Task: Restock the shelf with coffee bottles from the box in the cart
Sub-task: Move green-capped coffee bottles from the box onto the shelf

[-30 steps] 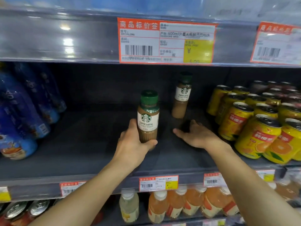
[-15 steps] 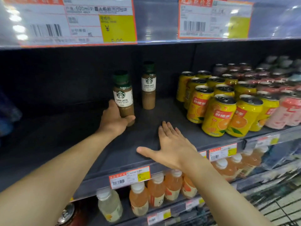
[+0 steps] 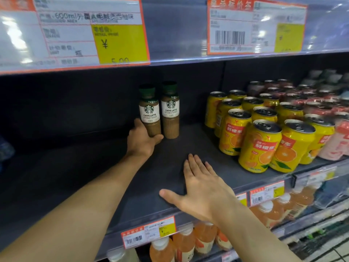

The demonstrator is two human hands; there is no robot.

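Note:
Two caffe latte coffee bottles with green caps stand upright side by side at the back of the dark shelf (image 3: 79, 178). My left hand (image 3: 142, 141) grips the base of the left bottle (image 3: 149, 110), which stands close beside the right bottle (image 3: 170, 109). My right hand (image 3: 200, 188) hovers flat with straight fingers over the shelf's front part and holds nothing. The box and the cart are out of view.
Yellow orange-drink cans (image 3: 260, 146) fill the shelf to the right, with pink cans (image 3: 338, 137) beyond them. Large price tags (image 3: 90, 33) hang on the shelf edge above. Orange juice bottles (image 3: 185, 242) stand on the shelf below. Blue bottles (image 3: 5, 148) show at the far left.
My left hand has pushed its bottle back across the shelf until it stands beside the other bottle. My right hand has drawn back toward the shelf's front edge.

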